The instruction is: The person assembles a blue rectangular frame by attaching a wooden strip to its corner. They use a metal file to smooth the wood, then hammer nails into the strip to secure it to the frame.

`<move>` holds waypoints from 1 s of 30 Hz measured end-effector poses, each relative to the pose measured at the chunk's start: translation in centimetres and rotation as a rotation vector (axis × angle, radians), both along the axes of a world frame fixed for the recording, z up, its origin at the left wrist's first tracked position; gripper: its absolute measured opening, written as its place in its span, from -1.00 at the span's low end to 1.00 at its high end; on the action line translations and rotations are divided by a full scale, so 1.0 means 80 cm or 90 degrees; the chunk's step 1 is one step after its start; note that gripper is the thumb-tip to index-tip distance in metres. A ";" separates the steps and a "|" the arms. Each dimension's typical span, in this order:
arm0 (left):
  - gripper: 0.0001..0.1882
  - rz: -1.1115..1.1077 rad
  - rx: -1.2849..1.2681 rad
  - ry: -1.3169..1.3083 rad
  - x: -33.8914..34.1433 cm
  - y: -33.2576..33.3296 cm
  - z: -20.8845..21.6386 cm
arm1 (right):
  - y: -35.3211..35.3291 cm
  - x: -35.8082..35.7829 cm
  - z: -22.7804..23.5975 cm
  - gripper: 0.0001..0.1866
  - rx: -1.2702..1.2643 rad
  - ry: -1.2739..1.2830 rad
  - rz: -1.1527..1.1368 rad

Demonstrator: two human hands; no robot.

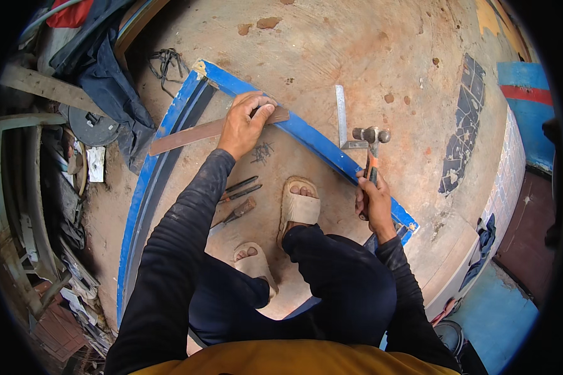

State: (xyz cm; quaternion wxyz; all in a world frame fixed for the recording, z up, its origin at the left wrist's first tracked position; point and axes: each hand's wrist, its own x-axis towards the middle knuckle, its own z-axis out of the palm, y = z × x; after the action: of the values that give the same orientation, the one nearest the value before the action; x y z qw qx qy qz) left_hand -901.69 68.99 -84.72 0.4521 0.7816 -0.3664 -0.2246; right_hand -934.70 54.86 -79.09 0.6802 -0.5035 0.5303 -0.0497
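A blue wooden frame (319, 145) lies on the ground around my feet, its far corner at the upper left. Across that corner runs a brown wooden strip (187, 136), resting on both sides of the frame. My left hand (247, 122) grips the strip near its right end, over the far side; anything small under the fingers is hidden. Lower right, my right hand (376, 203) is closed round the handle of a hammer (372, 135), whose metal head points away from me above the frame's outer edge. Beyond the frame lies a metal try square (341, 115), close to the hammer head.
Inside the frame lie a pile of nails (263, 151), a wooden-handled chisel (239, 210) and two dark slim tools (239, 187). My sandalled feet (299, 203) stand there too. Scrap wood and clutter (59, 187) line the left; a tiled ledge (497, 181) rises at right.
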 end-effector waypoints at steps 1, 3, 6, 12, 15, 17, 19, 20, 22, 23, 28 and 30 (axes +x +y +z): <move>-0.73 -0.013 -0.014 -0.011 0.000 -0.005 -0.014 | 0.005 -0.001 -0.018 -0.74 0.017 -0.007 -0.016; -0.74 -0.034 -0.038 -0.043 0.002 -0.012 -0.033 | 0.016 -0.002 -0.047 -0.72 0.019 -0.042 -0.030; -0.77 -0.085 -0.056 -0.126 0.008 -0.018 -0.049 | 0.036 -0.005 -0.071 -0.69 0.037 -0.079 -0.069; -0.80 -0.111 -0.054 -0.132 0.010 -0.019 -0.057 | 0.052 -0.011 -0.066 -0.62 0.040 -0.072 -0.043; -0.81 -0.125 -0.037 -0.117 0.007 -0.019 -0.058 | 0.053 -0.008 -0.056 -0.58 0.023 -0.071 -0.017; -0.83 -0.127 -0.060 -0.147 0.006 -0.019 -0.060 | 0.053 -0.004 -0.050 -0.57 0.008 -0.070 0.005; -0.84 -0.131 -0.074 -0.178 0.005 -0.019 -0.061 | 0.055 0.000 -0.045 -0.57 0.007 -0.066 0.017; -0.84 -0.135 -0.078 -0.194 0.005 -0.019 -0.062 | 0.055 0.002 -0.043 -0.57 0.010 -0.056 0.020; -0.85 -0.141 -0.084 -0.205 0.004 -0.018 -0.064 | 0.057 0.008 -0.038 -0.57 0.007 -0.065 0.036; -0.86 -0.145 -0.085 -0.200 0.004 -0.018 -0.065 | 0.058 0.012 -0.036 -0.57 0.014 -0.057 0.038; -0.87 -0.132 -0.104 -0.202 0.001 -0.017 -0.070 | 0.057 0.037 -0.025 -0.59 -0.062 -0.030 0.128; -0.88 -0.140 -0.116 -0.200 0.000 -0.017 -0.072 | 0.054 0.050 -0.020 -0.60 -0.138 -0.013 0.183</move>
State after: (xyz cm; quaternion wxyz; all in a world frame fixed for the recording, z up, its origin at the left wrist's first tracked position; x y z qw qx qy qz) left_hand -901.65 67.61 -90.47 0.4306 0.7182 -0.5346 -0.1139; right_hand -930.74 59.21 -80.69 0.6275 -0.6441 0.4372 -0.0137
